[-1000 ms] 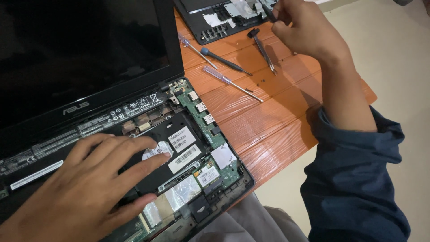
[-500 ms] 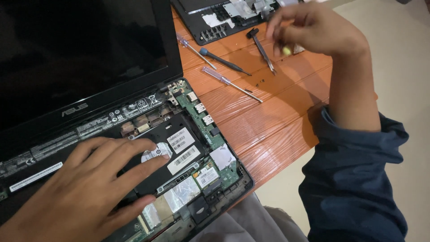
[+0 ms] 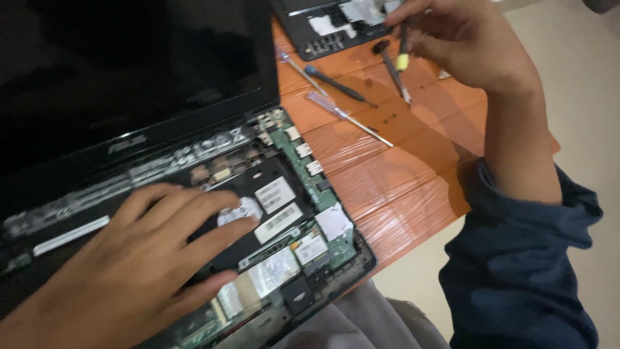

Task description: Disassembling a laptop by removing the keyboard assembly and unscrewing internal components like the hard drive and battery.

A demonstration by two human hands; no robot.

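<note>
The left hand (image 3: 129,258) lies flat, fingers spread open, on the exposed innards of an opened laptop (image 3: 213,194), its fingertips touching the black drive bay with white stickers, just beside the green circuit board (image 3: 310,174) along the laptop's right edge. The laptop's dark screen (image 3: 129,64) stands tilted up behind the hand. The right hand (image 3: 465,45), its dark blue sleeve (image 3: 516,271) pushed up the forearm, is raised above the far part of the orange wooden tabletop (image 3: 400,181); its fingers are closed around a small screwdriver with a yellow band (image 3: 402,61), held nearly upright, tip pointing down. Just beside it lies a black-handled screwdriver (image 3: 389,64) on the tabletop. Further left lie a dark blue screwdriver (image 3: 336,84) and a clear-handled screwdriver (image 3: 345,116), near each other but apart. At the top edge, behind the right hand, rests a black removed cover panel (image 3: 323,29) with pale patches, partly blurred
</note>
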